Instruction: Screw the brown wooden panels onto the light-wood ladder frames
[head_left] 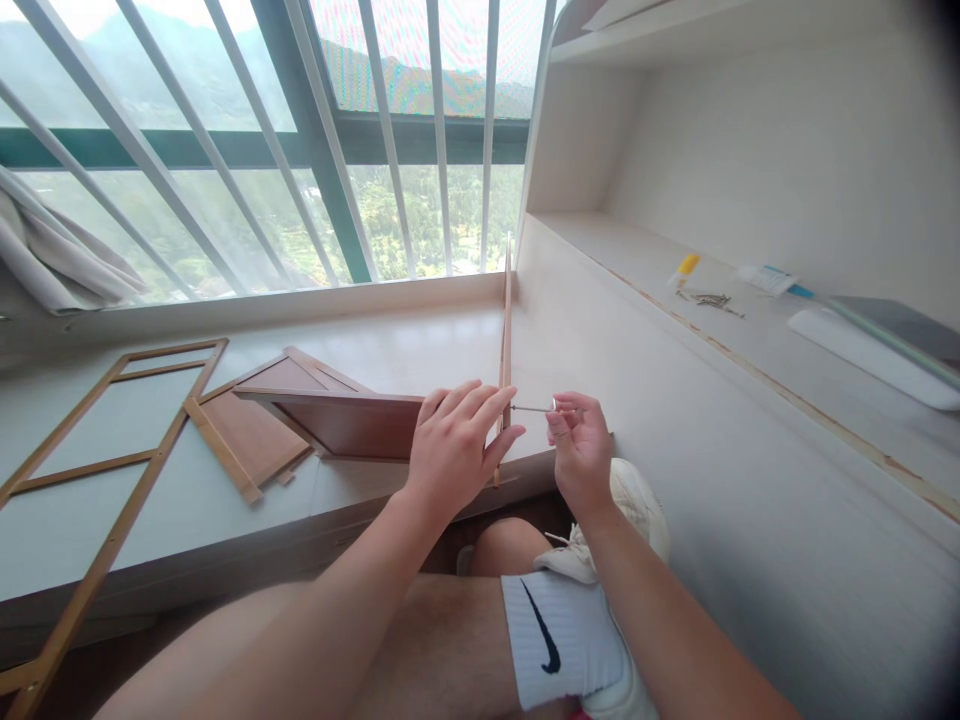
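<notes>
My left hand (461,440) is closed over the end of a reddish-brown wooden panel (352,425), its fingertips and thumb reaching an upright wooden strip (506,340) at the joint. In my right hand (581,450), thumb and fingers pinch a thin metal rod-shaped tool (534,408). Its tip points left and meets the strip beside my left fingertips. Whether it is a hex key or a screwdriver, I cannot tell. Left of the panel, a second brown panel with lighter edge strips (251,430) lies on the white ledge (405,340).
An open wooden frame (154,455) lies at the left and overhangs the ledge. On the right shelf (630,250) are several screws (712,300), a yellow-capped item (686,267) and a white tube (772,280). Barred windows rise behind; my legs and shoe (637,510) are below.
</notes>
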